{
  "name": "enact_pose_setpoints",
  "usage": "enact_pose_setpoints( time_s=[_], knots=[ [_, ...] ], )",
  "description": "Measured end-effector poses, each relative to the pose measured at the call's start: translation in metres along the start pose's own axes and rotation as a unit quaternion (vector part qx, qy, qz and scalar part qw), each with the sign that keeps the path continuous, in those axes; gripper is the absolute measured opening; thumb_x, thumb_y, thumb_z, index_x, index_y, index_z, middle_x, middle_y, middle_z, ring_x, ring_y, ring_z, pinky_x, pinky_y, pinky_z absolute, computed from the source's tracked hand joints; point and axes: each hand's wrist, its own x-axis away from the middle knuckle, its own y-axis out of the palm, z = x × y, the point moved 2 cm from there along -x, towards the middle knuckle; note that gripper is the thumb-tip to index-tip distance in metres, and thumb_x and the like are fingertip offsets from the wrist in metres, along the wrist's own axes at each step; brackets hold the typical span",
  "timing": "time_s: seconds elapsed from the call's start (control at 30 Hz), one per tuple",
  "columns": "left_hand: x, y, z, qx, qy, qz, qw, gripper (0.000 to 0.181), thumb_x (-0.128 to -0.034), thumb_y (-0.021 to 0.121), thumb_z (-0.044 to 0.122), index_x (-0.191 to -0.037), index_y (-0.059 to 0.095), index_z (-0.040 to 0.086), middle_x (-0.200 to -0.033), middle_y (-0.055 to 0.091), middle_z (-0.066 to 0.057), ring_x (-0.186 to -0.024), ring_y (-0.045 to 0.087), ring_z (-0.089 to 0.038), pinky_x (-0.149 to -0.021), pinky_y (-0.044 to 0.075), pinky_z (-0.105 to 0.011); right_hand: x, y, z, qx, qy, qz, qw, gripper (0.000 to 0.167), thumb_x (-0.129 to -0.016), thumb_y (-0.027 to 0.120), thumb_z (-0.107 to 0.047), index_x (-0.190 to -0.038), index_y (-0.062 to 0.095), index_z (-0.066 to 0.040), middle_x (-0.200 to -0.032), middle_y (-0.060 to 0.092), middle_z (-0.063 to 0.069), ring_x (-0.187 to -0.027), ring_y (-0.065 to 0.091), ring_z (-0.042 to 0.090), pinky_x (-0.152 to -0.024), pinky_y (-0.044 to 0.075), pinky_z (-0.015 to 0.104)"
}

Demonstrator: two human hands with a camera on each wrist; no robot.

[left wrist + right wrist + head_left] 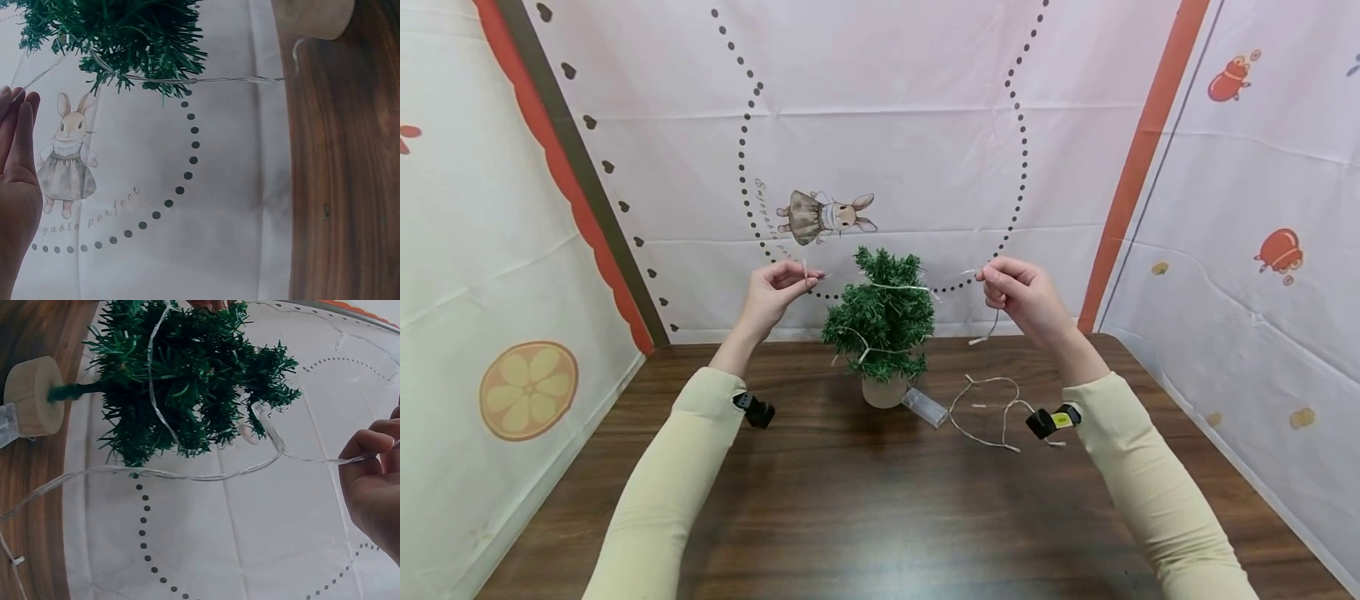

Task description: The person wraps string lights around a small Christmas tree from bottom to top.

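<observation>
A small green artificial Christmas tree (pixel 880 321) stands upright in a pale round base (pixel 883 392) towards the back of the table. A clear string of fairy lights (pixel 898 287) runs across its branches. Left of the treetop, my left hand (pixel 772 292) pinches the light string between thumb and fingertips; in the left wrist view a strand leads from those fingers (pixel 25 134) to the branches. To the right of the treetop, my right hand (pixel 1024 293) pinches another stretch of the string, also seen at the right hand (pixel 375 487) in the right wrist view.
A clear battery box (pixel 925 407) lies against the tree's base. Loose light string (pixel 985 440) coils on the wooden table (pixel 865 517) at the right. Printed cloth (pixel 887 167) hangs behind and on both sides.
</observation>
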Motion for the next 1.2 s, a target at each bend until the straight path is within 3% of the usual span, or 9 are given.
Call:
enact_pose_setpoints(
  time_s=[0.2, 0.4, 0.57, 0.67, 0.77, 0.93, 1.2],
  knots=[
    [0.009, -0.003, -0.003, -0.002, 0.010, -0.021, 0.9997, 0.010, -0.0837, 0.065, -0.009, -0.091, 0.061, -0.014, -0.094, 0.074, -0.005, -0.094, 0.070, -0.020, -0.082, 0.055, -0.025, 0.008, -0.001, 0.009, -0.003, -0.023, -0.055, 0.9982, 0.018, -0.097, 0.049, -0.003, -0.091, 0.066, -0.006, -0.063, 0.036, 0.004, -0.058, 0.024, 0.021, -0.057, 0.016, 0.033],
    [0.016, -0.002, 0.000, -0.045, -0.012, -0.052, 0.9976, 0.011, -0.0835, 0.065, -0.009, -0.093, 0.063, -0.014, -0.096, 0.073, -0.009, -0.093, 0.070, -0.017, -0.083, 0.055, -0.026, 0.017, -0.005, 0.018, -0.005, -0.008, -0.061, 0.9981, 0.023, -0.096, 0.045, 0.001, -0.088, 0.065, -0.006, -0.062, 0.034, 0.005, -0.057, 0.022, 0.022, -0.056, 0.016, 0.033],
    [0.020, -0.001, 0.006, -0.103, -0.050, -0.102, 0.9882, 0.013, -0.0860, 0.065, -0.004, -0.097, 0.064, -0.012, -0.103, 0.069, -0.020, -0.091, 0.070, -0.011, -0.081, 0.056, -0.026, 0.026, -0.015, 0.023, 0.010, 0.021, -0.055, 0.9982, 0.026, -0.094, 0.043, 0.002, -0.085, 0.065, -0.006, -0.061, 0.039, 0.001, -0.057, 0.025, 0.020, -0.055, 0.017, 0.033],
    [0.021, 0.002, 0.008, -0.130, -0.058, -0.137, 0.9802, 0.014, -0.0878, 0.063, -0.002, -0.099, 0.064, -0.010, -0.105, 0.067, -0.025, -0.090, 0.069, -0.008, -0.080, 0.056, -0.026, 0.031, -0.023, 0.025, 0.018, 0.026, -0.058, 0.9978, 0.028, -0.095, 0.040, 0.002, -0.085, 0.064, -0.007, -0.060, 0.036, 0.003, -0.057, 0.025, 0.020, -0.055, 0.017, 0.032],
    [0.021, 0.006, 0.011, -0.142, -0.055, -0.160, 0.9753, 0.014, -0.0887, 0.062, -0.001, -0.100, 0.064, -0.011, -0.106, 0.065, -0.028, -0.090, 0.069, -0.013, -0.078, 0.057, -0.028, 0.036, -0.031, 0.027, 0.016, 0.028, -0.055, 0.9980, 0.027, -0.096, 0.038, 0.002, -0.083, 0.061, -0.005, -0.061, 0.031, 0.006, -0.057, 0.023, 0.022, -0.054, 0.015, 0.033],
    [0.022, 0.012, 0.014, -0.156, -0.045, -0.162, 0.9734, 0.012, -0.0878, 0.064, -0.001, -0.097, 0.064, -0.010, -0.102, 0.064, -0.028, -0.090, 0.068, -0.024, -0.074, 0.057, -0.026, 0.043, -0.045, 0.030, 0.013, 0.039, -0.040, 0.9984, 0.025, -0.098, 0.038, -0.001, -0.078, 0.053, -0.004, -0.063, 0.029, 0.007, -0.058, 0.021, 0.023, -0.056, 0.014, 0.035],
    [0.022, 0.023, 0.023, -0.226, 0.006, -0.172, 0.9589, 0.008, -0.0842, 0.069, 0.002, -0.091, 0.069, -0.002, -0.095, 0.065, -0.013, -0.091, 0.060, -0.014, -0.085, 0.051, -0.023, 0.059, -0.071, 0.031, 0.003, 0.052, -0.041, 0.9978, 0.025, -0.101, 0.036, -0.006, -0.081, 0.051, -0.005, -0.068, 0.027, 0.008, -0.060, 0.020, 0.023, -0.060, 0.013, 0.036]
  ],
)
